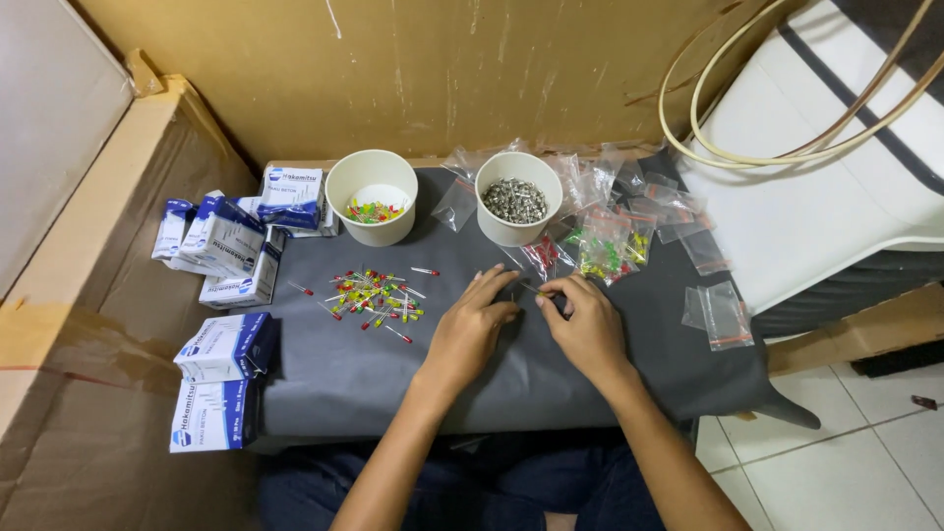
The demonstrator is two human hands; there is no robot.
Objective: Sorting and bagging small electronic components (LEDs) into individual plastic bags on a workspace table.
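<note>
Hands are meeting mid-table: left hand [470, 324] and right hand [587, 323] are pinching fingertips closed on a small clear bag [532, 289], near the scattered coloured LEDs [372, 297] lying to their left on the grey table [393, 383].

A brown cardboard wall [423, 69] stands upright well beyond the fingers, with more cardboard [88, 295] sloping down to their left. To their right lies a white cushion [816, 197] with dark stripes, cream tubing [787, 157] looped over it. Pale floor tiles [836, 462] show at the lower right, evenly lit.
</note>
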